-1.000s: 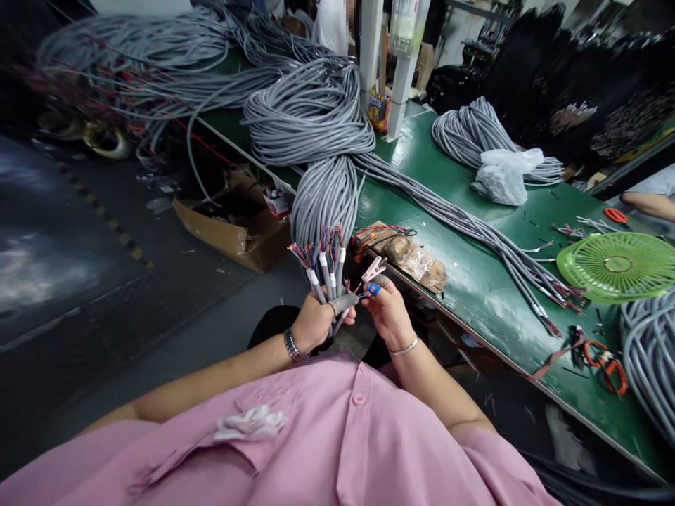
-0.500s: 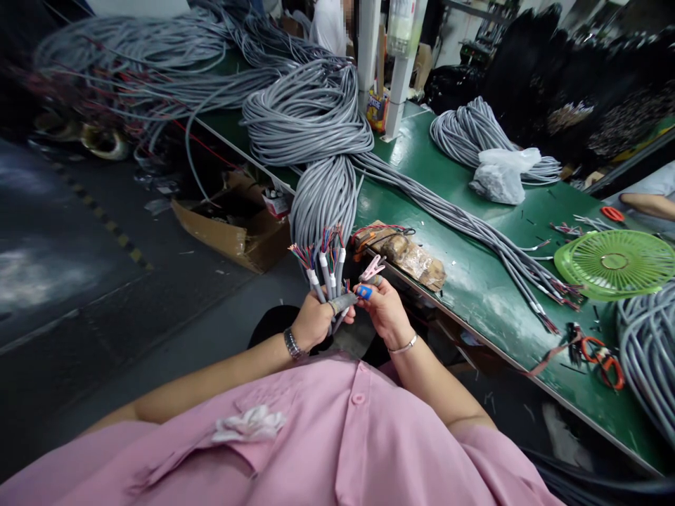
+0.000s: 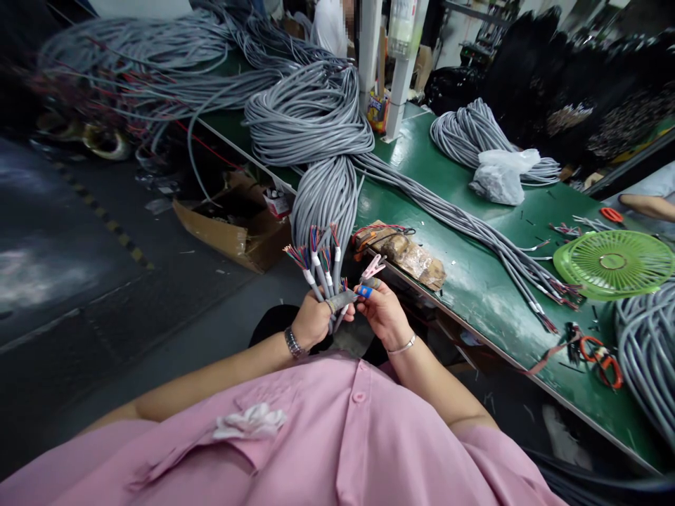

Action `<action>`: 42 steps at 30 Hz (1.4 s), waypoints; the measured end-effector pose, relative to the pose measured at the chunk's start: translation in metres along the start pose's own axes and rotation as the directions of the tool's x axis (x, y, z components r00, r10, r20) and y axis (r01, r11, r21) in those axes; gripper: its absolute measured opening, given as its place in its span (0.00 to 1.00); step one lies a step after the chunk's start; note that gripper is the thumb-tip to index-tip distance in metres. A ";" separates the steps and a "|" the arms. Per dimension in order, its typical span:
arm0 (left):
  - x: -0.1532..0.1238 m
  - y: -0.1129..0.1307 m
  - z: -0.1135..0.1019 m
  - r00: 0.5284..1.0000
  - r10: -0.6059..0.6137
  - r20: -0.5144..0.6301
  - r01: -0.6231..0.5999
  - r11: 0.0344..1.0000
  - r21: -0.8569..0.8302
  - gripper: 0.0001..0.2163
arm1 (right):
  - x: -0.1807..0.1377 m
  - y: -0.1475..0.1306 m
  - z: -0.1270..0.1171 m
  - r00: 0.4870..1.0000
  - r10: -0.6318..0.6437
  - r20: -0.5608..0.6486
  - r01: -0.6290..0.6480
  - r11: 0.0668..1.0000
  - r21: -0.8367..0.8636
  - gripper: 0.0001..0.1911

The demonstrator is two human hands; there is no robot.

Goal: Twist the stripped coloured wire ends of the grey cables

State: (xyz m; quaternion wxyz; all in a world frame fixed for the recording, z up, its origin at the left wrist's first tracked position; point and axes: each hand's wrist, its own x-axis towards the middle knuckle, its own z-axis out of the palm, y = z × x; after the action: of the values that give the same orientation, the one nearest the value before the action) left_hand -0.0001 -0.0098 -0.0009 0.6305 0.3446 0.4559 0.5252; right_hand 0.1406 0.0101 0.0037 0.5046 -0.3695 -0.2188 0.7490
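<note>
My left hand (image 3: 311,321) is closed round several grey multi-core cables (image 3: 337,273), whose stripped ends fan upward. White bands sit below their bare coloured wires (image 3: 299,256). Grey wrapping covers the left thumb, which points toward my right hand (image 3: 386,315). That hand is pinched at the left thumb tip, beside a shorter cable end; what lies between its fingertips is too small to make out. Blue tape (image 3: 363,291) is wrapped on one right finger. Just above the right hand is a pink clothes peg (image 3: 374,266) at the table edge.
Coiled grey cable (image 3: 309,116) lies on the green table (image 3: 474,277) and hangs over its edge. A taped brown block (image 3: 408,253), green fan (image 3: 614,262) and orange-handled tool (image 3: 601,360) are to the right. A cardboard box (image 3: 221,228) stands on the floor. Another person's arm (image 3: 648,205) shows far right.
The cable ends in my left hand have shifted slightly left and spread a little. My right hand stays pinched beside the left thumb.
</note>
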 end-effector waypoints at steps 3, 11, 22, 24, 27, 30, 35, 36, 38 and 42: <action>-0.001 0.000 0.001 1.000 0.002 -0.010 -0.002 1.000 -0.002 0.11 | -0.003 -0.002 0.003 0.998 -0.056 -0.006 0.056 0.998 -0.025 0.10; 0.000 0.003 -0.003 0.986 -0.035 0.165 0.038 0.999 -0.014 0.09 | -0.001 -0.007 -0.002 0.976 0.158 0.150 -0.157 0.987 -0.025 0.11; -0.003 0.006 0.001 0.994 -0.013 0.108 0.015 1.000 -0.011 0.07 | -0.003 -0.009 -0.004 0.997 -0.037 0.066 0.037 0.999 -0.001 0.13; -0.003 0.009 0.003 0.994 -0.018 0.107 0.021 0.999 -0.031 0.07 | 0.004 -0.012 -0.012 0.998 0.000 0.056 -0.002 0.999 0.048 0.14; -0.001 0.015 0.007 0.993 -0.031 0.111 0.040 0.996 -0.074 0.07 | 0.014 -0.018 -0.018 0.990 0.071 0.119 -0.072 0.997 0.008 0.21; 0.003 0.022 0.011 0.992 -0.057 0.109 0.070 0.991 -0.116 0.08 | 0.019 -0.022 -0.015 0.987 0.004 0.160 0.014 0.994 -0.111 0.20; 0.009 0.023 0.014 0.991 -0.076 0.108 0.094 0.981 -0.172 0.07 | 0.024 -0.013 -0.009 0.944 -0.328 0.011 0.316 0.900 -0.301 0.22; 0.010 0.022 0.014 0.991 -0.070 0.110 0.089 0.980 -0.180 0.08 | 0.025 -0.012 -0.008 0.946 -0.323 0.006 0.311 0.907 -0.283 0.24; 0.012 0.018 0.014 0.992 -0.063 0.108 0.082 0.980 -0.180 0.08 | 0.027 -0.011 -0.006 0.971 -0.236 0.023 0.236 0.955 -0.178 0.26; 0.014 0.010 0.016 0.993 -0.073 0.088 0.085 0.985 -0.150 0.07 | 0.029 -0.017 0.001 0.993 -0.116 0.030 0.116 0.993 0.001 0.22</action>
State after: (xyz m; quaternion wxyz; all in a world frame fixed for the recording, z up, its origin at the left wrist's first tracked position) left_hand 0.0117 0.0071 0.0109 0.6938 0.2982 0.4010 0.5186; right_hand 0.1431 0.0437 0.0063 0.5437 -0.3453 -0.2476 0.7238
